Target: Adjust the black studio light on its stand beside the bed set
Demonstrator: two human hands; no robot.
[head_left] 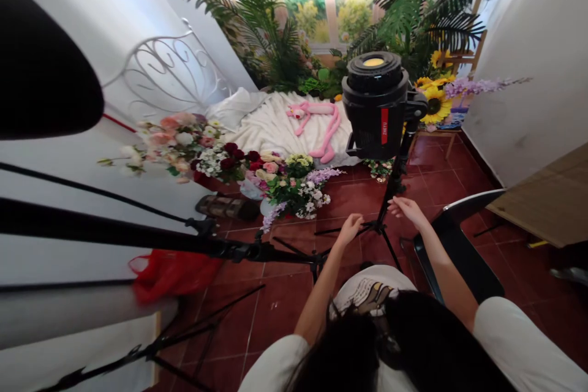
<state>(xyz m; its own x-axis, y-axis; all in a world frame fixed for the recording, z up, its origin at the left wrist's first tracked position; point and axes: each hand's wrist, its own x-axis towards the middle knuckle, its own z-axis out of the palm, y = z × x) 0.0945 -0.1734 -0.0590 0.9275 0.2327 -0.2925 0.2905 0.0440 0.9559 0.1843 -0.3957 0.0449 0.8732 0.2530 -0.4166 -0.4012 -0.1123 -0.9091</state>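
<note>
A black studio light (pixel 374 113) with a red label stands on a black light stand (pixel 393 187) in front of me. My right hand (pixel 408 209) is just to the right of the stand's pole. Its fingers are stretched out and slightly apart, with the tips close to the pole; whether they touch it I cannot tell. On the other side, my left hand (pixel 351 228) hangs above the floor with its fingers curled in, and nothing shows in it. Long dark hair covers part of the view below.
Tripod legs and a slanting black boom (pixel 174 233) take up the left side. A black chair (pixel 463 257) is at right, near a cardboard sheet (pixel 546 196). Artificial flowers (pixel 289 187) edge a white blanket (pixel 271 119) bearing a pink plush toy (pixel 321 110). A red bag (pixel 177 272) lies left.
</note>
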